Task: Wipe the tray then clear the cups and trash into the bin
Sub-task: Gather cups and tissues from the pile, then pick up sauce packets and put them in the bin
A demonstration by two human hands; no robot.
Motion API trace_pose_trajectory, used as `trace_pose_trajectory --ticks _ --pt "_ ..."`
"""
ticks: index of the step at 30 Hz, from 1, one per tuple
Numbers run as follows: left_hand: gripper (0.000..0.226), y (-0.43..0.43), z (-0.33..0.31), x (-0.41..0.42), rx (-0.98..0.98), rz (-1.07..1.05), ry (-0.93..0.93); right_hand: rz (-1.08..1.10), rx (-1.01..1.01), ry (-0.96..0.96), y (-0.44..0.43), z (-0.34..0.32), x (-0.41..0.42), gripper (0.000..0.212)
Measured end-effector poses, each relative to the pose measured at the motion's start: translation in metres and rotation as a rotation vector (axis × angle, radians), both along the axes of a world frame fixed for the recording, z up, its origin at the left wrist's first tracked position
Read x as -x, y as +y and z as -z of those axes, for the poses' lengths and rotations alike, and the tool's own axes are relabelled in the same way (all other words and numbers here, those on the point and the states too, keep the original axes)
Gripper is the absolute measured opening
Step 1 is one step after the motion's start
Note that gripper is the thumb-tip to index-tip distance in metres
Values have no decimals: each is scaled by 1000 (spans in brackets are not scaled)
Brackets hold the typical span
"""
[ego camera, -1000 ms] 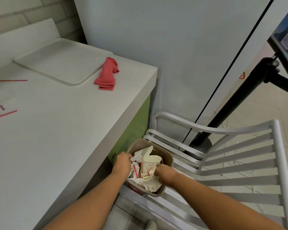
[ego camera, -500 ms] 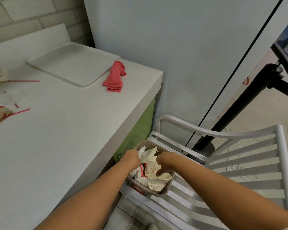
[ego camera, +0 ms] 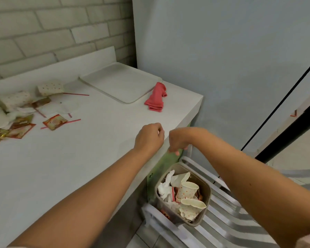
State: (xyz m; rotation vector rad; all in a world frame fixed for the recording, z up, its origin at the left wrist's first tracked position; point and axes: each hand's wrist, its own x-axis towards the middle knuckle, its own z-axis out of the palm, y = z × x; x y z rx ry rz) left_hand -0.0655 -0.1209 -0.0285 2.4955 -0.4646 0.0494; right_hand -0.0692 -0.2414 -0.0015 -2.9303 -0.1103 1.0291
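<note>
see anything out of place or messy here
Yes. The bin sits on a slatted chair beside the counter, heaped with crushed paper cups. Packets, straws and tipped cups litter the counter's left end.

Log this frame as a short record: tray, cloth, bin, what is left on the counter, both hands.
tray: bare, at the back corner of the counter
cloth: pink, crumpled, just right of the tray
bin: on a white chair beside the counter, holds paper cups and napkins
left to clear: spotted cups on their sides, straws, wrappers, far left
left hand: over the counter edge, loosely curled, holds nothing
right hand: beside it, above the bin, holds nothing
</note>
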Motion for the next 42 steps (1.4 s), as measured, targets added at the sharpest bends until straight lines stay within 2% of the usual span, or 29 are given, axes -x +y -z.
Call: trace_pose_trajectory --ticks 4,10,15,25,34,38,42 --pt "18 54 -8 -18 -10 -136 -80 -78 -58 -76 49 -27 -14 30" --pt "21 139 -5 -35 -105 -257 -24 -168 -142 -172 122 -30 -30 25" --pt "25 221 -3 -44 -179 -395 6 -288 -184 -231 186 -20 -45 31" --pt "27 350 5 -61 -242 -527 20 -304 -248 -293 287 -3 -77 43" --pt "44 380 15 -87 -378 -389 99 -185 -253 -361 324 24 -94 66" --pt "44 379 19 -93 -421 -391 88 -167 -229 -377 328 28 -106 75" --pt "33 376 12 -98 -457 -400 40 -195 -162 -369 333 34 -117 71"
